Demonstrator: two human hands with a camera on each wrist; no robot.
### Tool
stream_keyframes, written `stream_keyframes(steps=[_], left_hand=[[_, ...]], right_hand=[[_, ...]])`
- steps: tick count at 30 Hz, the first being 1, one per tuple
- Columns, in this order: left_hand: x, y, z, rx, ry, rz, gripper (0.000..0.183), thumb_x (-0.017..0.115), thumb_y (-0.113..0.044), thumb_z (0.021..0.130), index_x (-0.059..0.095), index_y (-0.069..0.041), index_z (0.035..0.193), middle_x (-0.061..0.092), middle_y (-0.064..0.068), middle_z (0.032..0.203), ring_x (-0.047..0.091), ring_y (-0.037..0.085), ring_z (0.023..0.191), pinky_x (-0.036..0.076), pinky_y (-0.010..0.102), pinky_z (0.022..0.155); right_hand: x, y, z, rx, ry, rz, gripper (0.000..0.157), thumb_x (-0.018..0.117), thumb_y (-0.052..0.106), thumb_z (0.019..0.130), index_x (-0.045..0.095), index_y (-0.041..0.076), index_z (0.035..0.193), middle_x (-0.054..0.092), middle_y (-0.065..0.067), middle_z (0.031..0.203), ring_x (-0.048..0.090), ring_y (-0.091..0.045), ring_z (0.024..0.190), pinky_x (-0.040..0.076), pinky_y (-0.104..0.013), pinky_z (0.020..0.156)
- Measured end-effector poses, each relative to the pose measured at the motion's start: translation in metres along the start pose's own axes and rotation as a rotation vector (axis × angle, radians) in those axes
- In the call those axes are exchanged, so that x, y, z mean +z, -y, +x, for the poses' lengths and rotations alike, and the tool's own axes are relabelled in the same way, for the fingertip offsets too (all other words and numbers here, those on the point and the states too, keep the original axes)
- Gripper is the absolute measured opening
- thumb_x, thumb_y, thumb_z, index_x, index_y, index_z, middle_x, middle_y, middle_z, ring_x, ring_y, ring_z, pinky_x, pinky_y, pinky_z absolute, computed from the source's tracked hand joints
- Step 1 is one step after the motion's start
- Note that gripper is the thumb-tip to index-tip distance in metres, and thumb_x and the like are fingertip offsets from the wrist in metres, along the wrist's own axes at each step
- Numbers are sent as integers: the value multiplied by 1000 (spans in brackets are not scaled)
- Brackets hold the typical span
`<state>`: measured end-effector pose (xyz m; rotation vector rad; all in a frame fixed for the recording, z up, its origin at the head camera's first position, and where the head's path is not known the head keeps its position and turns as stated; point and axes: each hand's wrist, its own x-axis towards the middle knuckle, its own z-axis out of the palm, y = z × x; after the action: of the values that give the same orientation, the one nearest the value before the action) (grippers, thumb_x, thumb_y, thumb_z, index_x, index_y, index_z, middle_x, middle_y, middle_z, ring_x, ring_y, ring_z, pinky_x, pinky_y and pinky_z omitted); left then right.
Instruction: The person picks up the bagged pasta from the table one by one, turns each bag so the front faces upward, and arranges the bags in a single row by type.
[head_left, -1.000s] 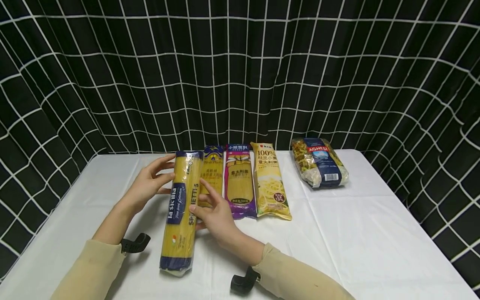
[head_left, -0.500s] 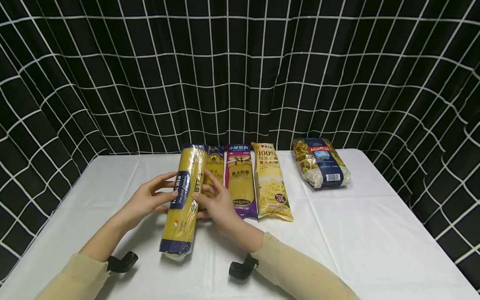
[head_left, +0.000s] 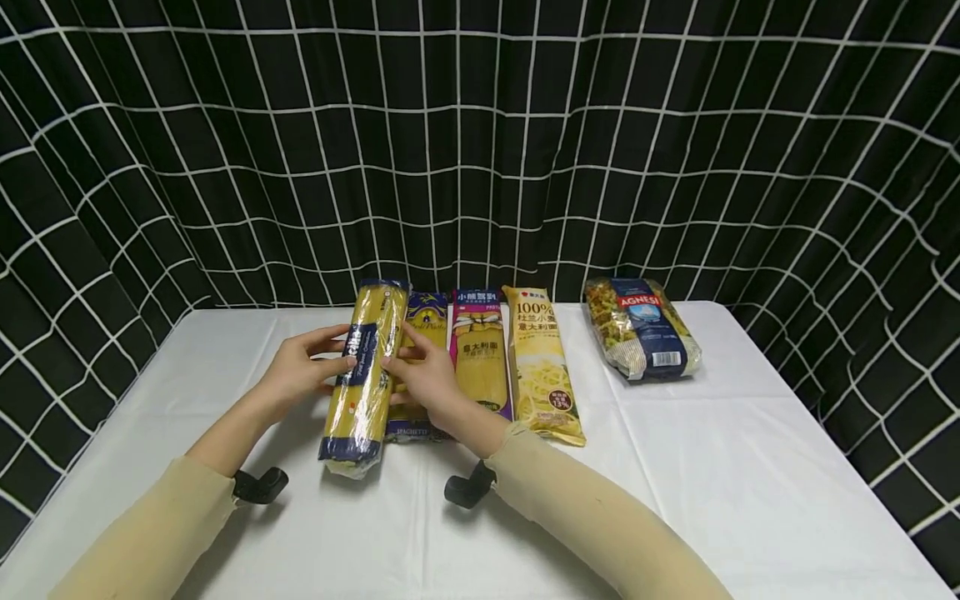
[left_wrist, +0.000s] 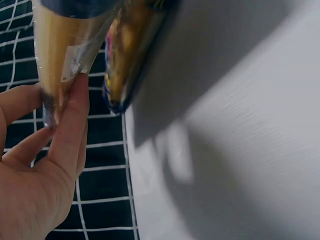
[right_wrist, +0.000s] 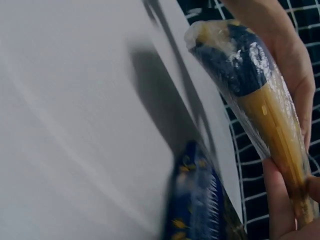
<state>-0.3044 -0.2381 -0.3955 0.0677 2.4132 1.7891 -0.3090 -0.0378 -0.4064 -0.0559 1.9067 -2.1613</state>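
Note:
Between both hands is a pack of spaghetti [head_left: 366, 375] in clear film with dark blue ends and a blue label, tilted slightly to the right and raised off the table. My left hand [head_left: 303, 367] grips its left side, thumb on the front; in the left wrist view the fingers [left_wrist: 70, 130] reach behind the pack. From the right, my right hand [head_left: 427, 371] pinches it with the thumb on the front face. The right wrist view shows its crinkled blue end [right_wrist: 245, 60]. Partly hidden behind it lies a blue-and-yellow spaghetti pack [head_left: 429, 321].
To the right on the white tablecloth [head_left: 675, 483] lie a purple pasta pack [head_left: 482, 350] and a yellow pasta pack [head_left: 543, 367], side by side. Farther right sits a bag of coloured pasta [head_left: 641, 325]. A black curtain with white grid lines [head_left: 480, 167] surrounds the table.
Both hands have carried the spaghetti pack away from the table's near edge, toward the row's left end. The blue-and-yellow pack's lower end now shows. The other packs stay in place.

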Motion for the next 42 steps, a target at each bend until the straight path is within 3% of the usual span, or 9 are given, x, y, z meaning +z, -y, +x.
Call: stream_keyframes(steps=[9, 14, 19, 24, 27, 34, 38, 42], left_hand=[[-4, -2, 32, -47, -19, 40, 65, 68, -13, 88, 38, -13, 146, 49, 20, 134, 60, 33, 104, 56, 42, 76], [-6, 3, 43, -70, -16, 61, 65, 68, -13, 88, 38, -14, 146, 48, 21, 135, 60, 33, 104, 57, 40, 74], [-6, 10, 52, -90, -29, 59, 64, 68, -11, 88, 39, -14, 145, 49, 20, 135, 61, 32, 102, 57, 38, 72], [0, 17, 51, -110, -19, 58, 63, 66, -10, 89, 39, -11, 145, 49, 22, 134, 65, 29, 97, 57, 38, 72], [3, 22, 51, -110, -18, 75, 62, 65, -10, 90, 38, -8, 145, 50, 24, 133, 66, 29, 94, 57, 38, 71], [5, 29, 54, -157, -53, 130, 58, 65, -17, 91, 42, -11, 144, 54, 18, 131, 62, 26, 103, 56, 38, 77], [3, 32, 53, -180, -44, 120, 57, 63, -18, 92, 41, -11, 144, 52, 17, 134, 58, 30, 112, 54, 38, 83], [7, 33, 51, -168, -44, 129, 55, 62, -19, 92, 42, -9, 143, 49, 19, 137, 58, 31, 112, 55, 38, 81]], right_hand=[[2, 5, 30, -17, -59, -124, 64, 68, 6, 87, 43, 21, 144, 52, -5, 101, 62, -14, 66, 56, -47, 67], [5, 1, 40, -12, -87, -177, 62, 66, 7, 88, 42, 18, 144, 51, -4, 98, 61, -13, 67, 57, -43, 67], [6, -5, 48, -69, -102, -261, 60, 65, 6, 88, 42, 12, 144, 51, -4, 94, 60, -15, 74, 57, -35, 59], [3, -14, 51, -102, -99, -371, 55, 66, 7, 88, 47, 6, 140, 56, -7, 96, 62, -16, 75, 56, -29, 54], [2, -18, 51, -138, -104, -494, 50, 66, 11, 89, 51, 5, 136, 61, -9, 97, 61, -14, 75, 54, -25, 54], [1, -16, 48, -203, -91, -786, 46, 65, 17, 90, 55, 9, 134, 65, -8, 118, 58, -14, 90, 51, -24, 77], [2, -13, 44, -196, -58, -827, 48, 65, 17, 90, 53, 10, 136, 60, -7, 129, 56, -17, 96, 50, -26, 80], [0, -13, 44, -197, -55, -824, 50, 66, 16, 90, 51, 10, 137, 58, -8, 131, 56, -16, 101, 49, -27, 84]])
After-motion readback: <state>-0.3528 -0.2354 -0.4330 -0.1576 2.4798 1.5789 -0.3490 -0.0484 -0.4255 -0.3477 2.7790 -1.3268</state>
